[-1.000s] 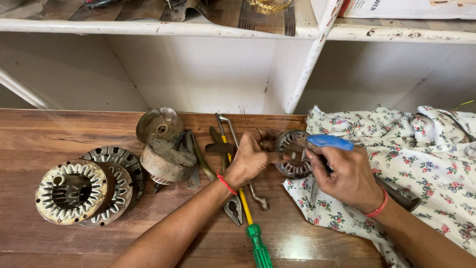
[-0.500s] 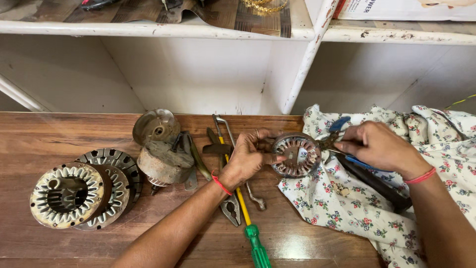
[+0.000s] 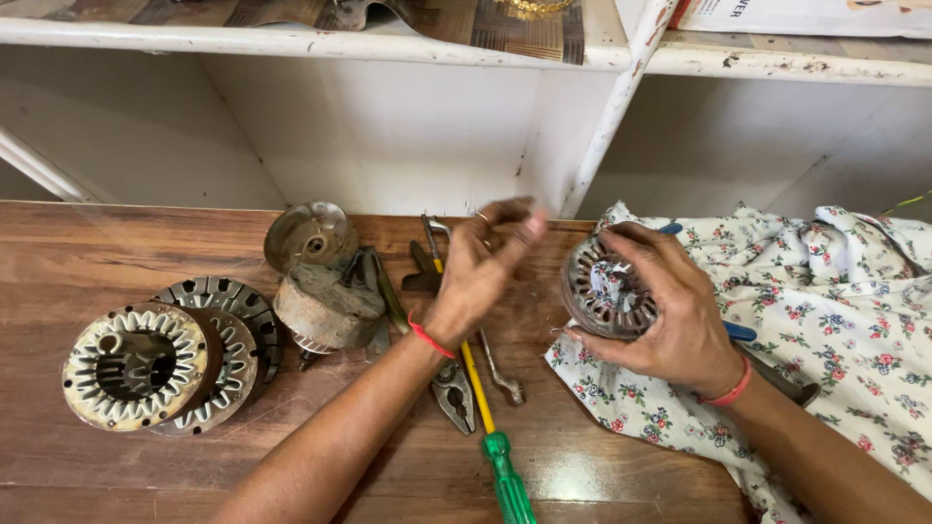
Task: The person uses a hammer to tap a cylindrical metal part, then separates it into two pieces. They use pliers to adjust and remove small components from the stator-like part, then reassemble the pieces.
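Note:
My right hand [image 3: 680,320] grips a round, rusty slotted metal ring [image 3: 602,291] and holds it tilted above the edge of a floral cloth [image 3: 825,301]. A blue-handled tool [image 3: 740,331] shows beside and behind that hand; whether the hand also holds it is unclear. My left hand [image 3: 481,267] hovers just left of the ring, apart from it. Its fingers are loosely bent and blurred, with nothing visible in them. Below it on the wooden table lie pliers [image 3: 453,393], a spanner [image 3: 500,374] and a green-handled screwdriver [image 3: 505,480].
At the left of the table [image 3: 87,252] sit stacked toothed metal discs [image 3: 146,364]. A rusty motor part with a round cap [image 3: 316,281] stands in the middle. White shelving [image 3: 612,116] rises behind the table.
My left hand has let go of the ring and lifted away to the left. My right hand has moved from working the blue tool to gripping the ring itself.

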